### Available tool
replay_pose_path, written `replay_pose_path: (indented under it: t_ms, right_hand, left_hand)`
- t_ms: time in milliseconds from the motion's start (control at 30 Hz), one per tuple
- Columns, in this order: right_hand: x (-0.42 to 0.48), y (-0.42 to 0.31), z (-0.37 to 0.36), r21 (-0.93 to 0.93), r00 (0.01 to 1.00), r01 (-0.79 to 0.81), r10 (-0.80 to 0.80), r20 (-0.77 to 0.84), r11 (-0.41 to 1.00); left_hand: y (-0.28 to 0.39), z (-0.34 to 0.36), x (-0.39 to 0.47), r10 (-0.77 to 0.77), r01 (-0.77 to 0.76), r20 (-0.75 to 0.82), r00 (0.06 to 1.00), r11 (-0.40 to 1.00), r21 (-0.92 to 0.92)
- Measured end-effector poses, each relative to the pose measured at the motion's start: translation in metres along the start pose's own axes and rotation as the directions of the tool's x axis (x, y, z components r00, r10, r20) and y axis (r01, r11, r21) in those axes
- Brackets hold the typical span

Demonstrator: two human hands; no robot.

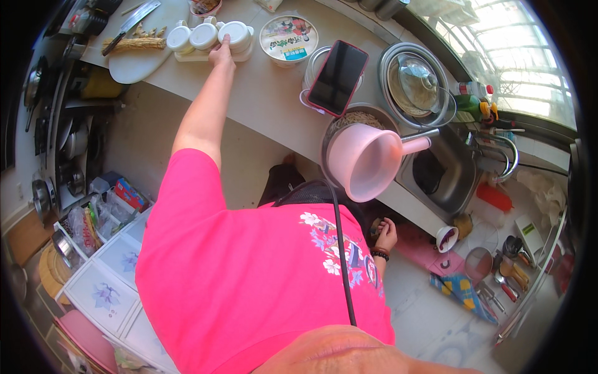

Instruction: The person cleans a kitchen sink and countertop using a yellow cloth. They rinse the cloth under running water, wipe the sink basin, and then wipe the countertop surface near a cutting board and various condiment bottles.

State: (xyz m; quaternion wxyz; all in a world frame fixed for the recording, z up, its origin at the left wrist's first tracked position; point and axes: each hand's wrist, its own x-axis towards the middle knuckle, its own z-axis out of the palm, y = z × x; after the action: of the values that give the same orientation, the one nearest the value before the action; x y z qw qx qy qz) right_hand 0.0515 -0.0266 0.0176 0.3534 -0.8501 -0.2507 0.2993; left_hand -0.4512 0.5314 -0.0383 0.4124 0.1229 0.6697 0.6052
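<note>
My left hand [222, 55] reaches to a set of seasoning jars with white lids [203, 36] in a pale rack at the counter's far side. Its index finger lies on the right jar's lid, and the other fingers curl at the front; part of the grip is hidden. My right hand [387, 235] hangs low beside my body with curled fingers, wearing a beaded bracelet; I see nothing clearly held. Right of the jars stands a lidded instant-food tub [289, 39]. Left of them, a white cutting board [142, 65] carries a knife [133, 25], a bundle of dried strips [140, 44] and ginger [148, 32].
A pink dipper [366, 161] sits over a metal pot [326, 163] at the counter's front edge. A phone [338, 77] leans nearby. A lidded pot [416, 84] stands by the window, beside the sink [455, 180] and its faucet [511, 159]. Drawers [105, 294] stand at left.
</note>
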Motion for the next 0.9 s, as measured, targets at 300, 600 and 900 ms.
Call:
replay_pose_path:
  t_ms: [300, 600, 900]
  right_hand:
    - [0.040, 0.008, -0.018, -0.036, 0.992, 0.104, -0.106, -0.071, 0.994]
    - [0.129, -0.003, -0.069, -0.009, 0.975, 0.104, -0.104, -0.196, 0.994]
    - [0.361, -0.031, -0.170, 0.229, 0.936, 0.219, -0.137, -0.324, 0.949]
  left_hand:
    - [-0.022, -0.026, 0.018, 0.095, -0.098, 0.144, 0.985, 0.995, 0.007]
    - [-0.003, -0.075, -0.136, 0.113, -0.155, 0.310, 0.944, 0.981, 0.114]
    - [0.040, -0.105, -0.314, 0.609, -0.623, 0.135, 0.782, 0.767, 0.150]
